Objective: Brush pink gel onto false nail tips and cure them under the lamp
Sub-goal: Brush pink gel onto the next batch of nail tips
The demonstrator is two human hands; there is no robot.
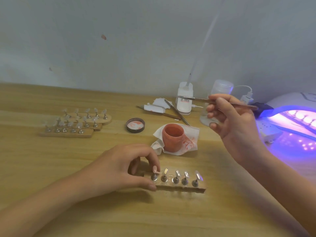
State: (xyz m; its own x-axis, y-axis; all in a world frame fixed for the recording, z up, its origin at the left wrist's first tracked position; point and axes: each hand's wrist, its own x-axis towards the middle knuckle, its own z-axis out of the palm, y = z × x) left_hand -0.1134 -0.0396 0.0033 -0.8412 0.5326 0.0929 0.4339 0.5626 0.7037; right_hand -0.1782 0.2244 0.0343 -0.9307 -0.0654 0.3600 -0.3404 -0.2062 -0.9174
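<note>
- Left hand (123, 168) gripped the left end of the wooden holder (181, 187), thumb in front, fingers behind; right hand (229, 120) pinched a brush (196, 99), held level above the table (51, 177).
- That holder lay toward the table's near edge carrying five nail tips (177, 173); only the leftmost tip (155, 169) looked pink.
- Open gel jar (173, 137) stood mid-table on a stained tissue (192, 139); the lit lamp (294, 117) sat at the right edge.
- Risk: the jar stood between brush and holder, so a low sweep could tip it, and an overloaded brush might drip.
</note>
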